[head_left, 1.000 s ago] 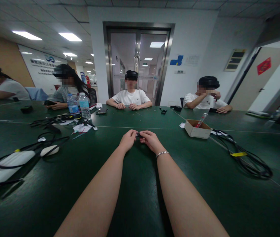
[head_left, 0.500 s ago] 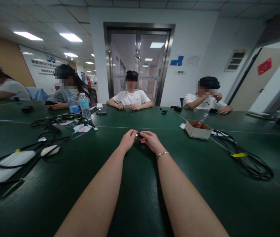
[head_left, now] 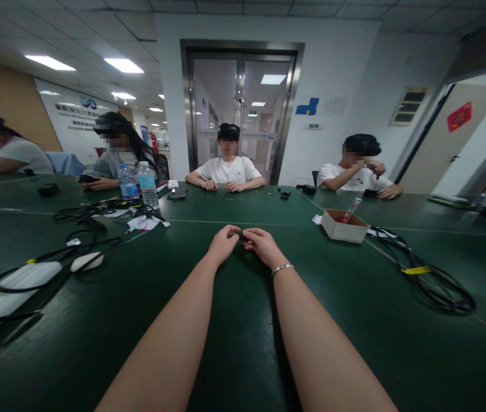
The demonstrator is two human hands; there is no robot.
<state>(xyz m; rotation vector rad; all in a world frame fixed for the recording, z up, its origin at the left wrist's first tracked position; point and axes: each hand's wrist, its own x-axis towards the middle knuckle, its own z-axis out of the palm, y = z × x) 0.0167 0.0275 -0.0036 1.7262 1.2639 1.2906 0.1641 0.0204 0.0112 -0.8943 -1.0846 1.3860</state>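
Both arms reach forward over the green table (head_left: pixel 243 343), and the hands meet in the middle of the view. Between them is a small black object (head_left: pixel 242 235), too small and too covered by fingers to name. My left hand (head_left: pixel 224 243) is closed, its thumb and fingertips pinching the object's left end. From the other side my right hand (head_left: pixel 261 245), with a silver bracelet (head_left: pixel 283 268) at the wrist, pinches the right end. The fingertips nearly touch each other.
To the right are a small open box (head_left: pixel 345 230) and a coiled black cable (head_left: pixel 435 280). At left lie more cables (head_left: pixel 92 214), a white computer mouse (head_left: pixel 87 262) and two water bottles (head_left: pixel 147 186). Several people sit around the table, one directly opposite (head_left: pixel 229 171).
The hands stay nearly in place. A shiny silvery bit beside the left fingertips no longer shows; only black is visible between the fingers now.
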